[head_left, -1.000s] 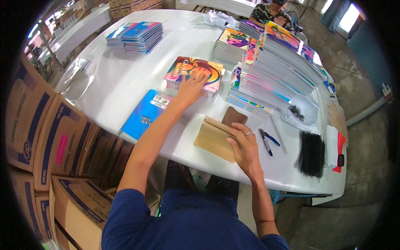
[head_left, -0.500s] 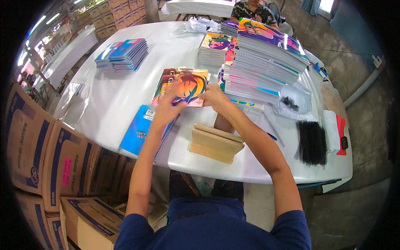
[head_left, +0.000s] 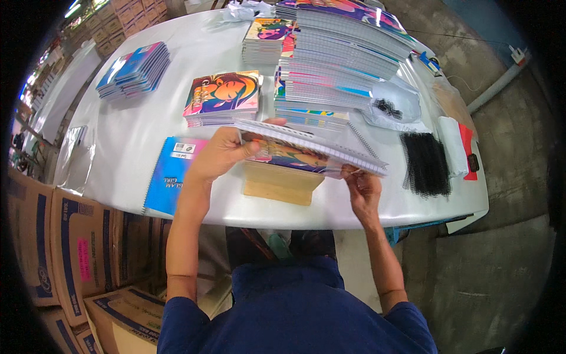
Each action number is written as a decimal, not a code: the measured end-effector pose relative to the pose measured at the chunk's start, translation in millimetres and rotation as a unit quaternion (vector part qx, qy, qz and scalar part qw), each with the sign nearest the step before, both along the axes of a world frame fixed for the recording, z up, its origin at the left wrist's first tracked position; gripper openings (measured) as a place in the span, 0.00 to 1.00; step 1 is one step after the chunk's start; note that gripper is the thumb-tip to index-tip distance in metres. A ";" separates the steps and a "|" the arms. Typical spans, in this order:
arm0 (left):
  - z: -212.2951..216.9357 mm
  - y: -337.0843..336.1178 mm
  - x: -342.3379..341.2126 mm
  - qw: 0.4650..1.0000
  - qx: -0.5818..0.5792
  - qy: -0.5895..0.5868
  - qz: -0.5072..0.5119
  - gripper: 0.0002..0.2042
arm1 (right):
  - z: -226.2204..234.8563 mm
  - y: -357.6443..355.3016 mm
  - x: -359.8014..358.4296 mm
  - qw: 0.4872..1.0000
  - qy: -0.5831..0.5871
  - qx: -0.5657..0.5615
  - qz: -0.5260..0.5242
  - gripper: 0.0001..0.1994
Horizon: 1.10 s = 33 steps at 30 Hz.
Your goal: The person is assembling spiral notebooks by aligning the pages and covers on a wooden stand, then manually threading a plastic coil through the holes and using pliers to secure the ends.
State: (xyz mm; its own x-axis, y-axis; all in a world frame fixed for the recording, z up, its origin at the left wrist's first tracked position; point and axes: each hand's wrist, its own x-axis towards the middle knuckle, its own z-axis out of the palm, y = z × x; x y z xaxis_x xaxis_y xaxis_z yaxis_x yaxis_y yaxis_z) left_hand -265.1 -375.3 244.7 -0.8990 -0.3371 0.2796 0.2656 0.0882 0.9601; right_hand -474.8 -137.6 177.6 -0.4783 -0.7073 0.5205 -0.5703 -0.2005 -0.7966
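Observation:
A notebook [head_left: 295,156] with a colourful illustrated cover is tilted between my two hands, its white page edges facing up. Holes run along one of its edges. My left hand [head_left: 219,154] grips its left end, thumb over the cover. At the right end, the fingers of my right hand [head_left: 361,187] pinch the corner. Just beneath the notebook stands a wooden block [head_left: 278,184], its upper part hidden. A blue spiral notebook [head_left: 168,180] lies beside my left forearm. Beyond my hands is a short stack of illustrated notebooks [head_left: 221,97].
Tall notebook piles [head_left: 336,71] rise at the back right. A blue notebook stack [head_left: 134,69] sits at the back left. Black spiral coils [head_left: 425,165] lie right, near a plastic bag [head_left: 395,109] holding more. Cardboard boxes [head_left: 82,236] crowd the table's left side.
Both hands have come nearer and to the right from the short stack, now carrying a notebook over the wooden block. The view has shifted, and the seated person has left the frame.

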 end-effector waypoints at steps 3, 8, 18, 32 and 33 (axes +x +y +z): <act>-8.7 0.6 -3.5 0.997 0.008 -0.068 -0.037 0.27 | -34.7 -0.5 10.2 0.989 -0.145 -0.011 -0.018 0.09; -79.1 11.3 4.6 0.988 0.015 0.002 0.153 0.44 | -32.3 -12.9 30.0 0.993 -0.097 0.054 0.039 0.22; -95.8 9.5 27.2 0.943 -0.008 0.064 0.326 0.56 | -5.9 -61.9 -92.0 0.962 -0.031 0.269 0.022 0.15; 17.6 77.5 -29.5 0.833 -0.486 -0.060 0.259 0.39 | 18.7 -34.9 -100.8 0.984 0.103 0.126 -0.069 0.12; 15.2 79.9 -38.8 0.826 -0.510 -0.077 0.225 0.39 | 37.8 -25.9 -78.9 0.987 0.076 0.130 -0.047 0.10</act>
State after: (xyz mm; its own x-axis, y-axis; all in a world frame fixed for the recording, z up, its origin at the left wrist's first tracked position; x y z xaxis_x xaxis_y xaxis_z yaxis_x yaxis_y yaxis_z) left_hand -303.8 -295.4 259.8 -0.7982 -0.3067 0.5185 -0.1337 0.9294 0.3439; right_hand -553.7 -163.5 215.3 -0.4794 -0.7821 0.3982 -0.6933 0.0594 -0.7182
